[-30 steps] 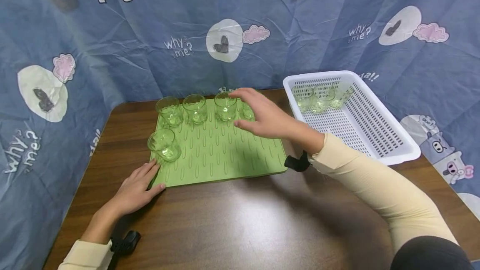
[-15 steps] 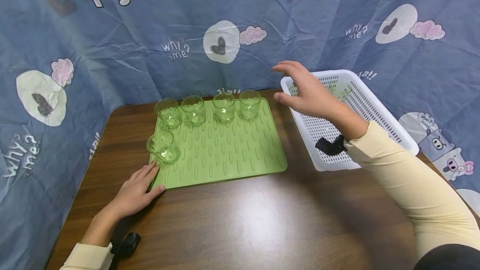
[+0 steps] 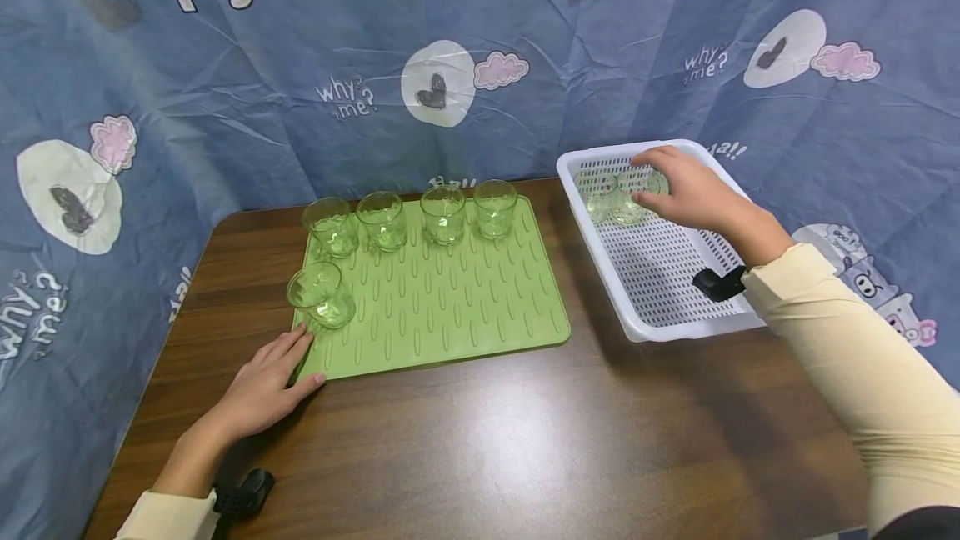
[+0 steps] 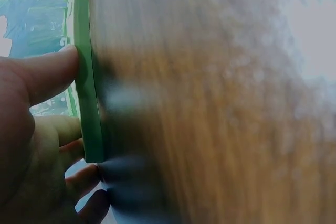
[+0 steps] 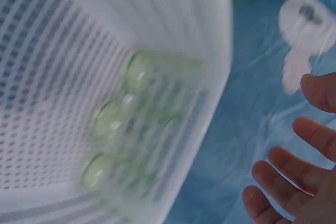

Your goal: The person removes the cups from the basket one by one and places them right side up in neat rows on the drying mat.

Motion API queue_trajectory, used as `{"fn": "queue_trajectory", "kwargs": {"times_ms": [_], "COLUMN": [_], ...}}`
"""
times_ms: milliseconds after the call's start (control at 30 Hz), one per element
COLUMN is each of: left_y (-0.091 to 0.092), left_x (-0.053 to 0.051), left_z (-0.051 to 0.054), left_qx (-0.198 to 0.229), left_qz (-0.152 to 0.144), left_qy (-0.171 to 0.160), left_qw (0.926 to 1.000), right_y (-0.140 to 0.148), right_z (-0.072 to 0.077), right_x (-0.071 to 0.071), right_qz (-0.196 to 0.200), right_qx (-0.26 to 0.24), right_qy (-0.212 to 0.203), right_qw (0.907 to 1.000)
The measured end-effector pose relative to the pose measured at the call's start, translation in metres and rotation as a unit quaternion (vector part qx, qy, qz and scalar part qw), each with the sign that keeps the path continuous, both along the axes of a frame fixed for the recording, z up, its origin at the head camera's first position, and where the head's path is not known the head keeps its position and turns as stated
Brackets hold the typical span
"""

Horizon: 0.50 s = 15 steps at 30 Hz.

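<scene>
My right hand (image 3: 697, 194) hovers over the white basket (image 3: 600, 248), its fingers spread with nothing between them. Close to its fingertips, clear green-tinted glasses (image 3: 596, 198) stand along the basket's far end; the right wrist view shows three, blurred, and the hand partly hides one in the head view. On the light green mat (image 3: 442, 298), several matching glasses (image 3: 444, 217) form a back row. One more glass (image 3: 322, 297) sits at the mat's left side, in front of that row. With relaxed fingers, my left hand (image 3: 258, 386) rests at the mat's front left corner, touching its edge.
A brown wooden table (image 3: 450, 457) carries the mat and, to its right, the basket. Blue printed cloth (image 3: 300, 40) hangs behind the table and along its left side. Black wrist cameras (image 3: 243, 492) are strapped to both wrists.
From above the glass at the right end of the back row, my right hand has moved right to over the basket. That glass now shows fully. My left hand stays in place.
</scene>
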<state>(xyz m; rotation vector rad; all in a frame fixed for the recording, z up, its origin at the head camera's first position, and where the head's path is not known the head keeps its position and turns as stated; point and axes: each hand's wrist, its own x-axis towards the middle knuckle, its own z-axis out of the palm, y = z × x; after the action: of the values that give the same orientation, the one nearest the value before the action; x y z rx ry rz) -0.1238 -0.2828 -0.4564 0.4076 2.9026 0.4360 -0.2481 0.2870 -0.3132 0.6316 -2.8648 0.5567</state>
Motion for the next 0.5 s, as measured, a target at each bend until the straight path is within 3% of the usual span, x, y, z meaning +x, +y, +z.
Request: {"fn": "queue_trajectory", "kwargs": {"times_ms": [200,500], "left_y": [-0.001,-0.002], "left_x": [0.000,-0.002], "left_z": [0.000,-0.002], "left_qx": [-0.002,0.000], "left_qz": [0.001,0.001], "left_qy": [0.003,-0.001], "left_qw": [1.0000,1.0000], "right_y": [0.033,0.063], "right_z": [-0.013,-0.034], "right_x": [-0.014,-0.025], "right_qz": [-0.056,-0.137], "right_qx": [0.003,-0.012], "right_qy": [-0.028,-0.074], "right_qw": [0.9980,0.9877]}}
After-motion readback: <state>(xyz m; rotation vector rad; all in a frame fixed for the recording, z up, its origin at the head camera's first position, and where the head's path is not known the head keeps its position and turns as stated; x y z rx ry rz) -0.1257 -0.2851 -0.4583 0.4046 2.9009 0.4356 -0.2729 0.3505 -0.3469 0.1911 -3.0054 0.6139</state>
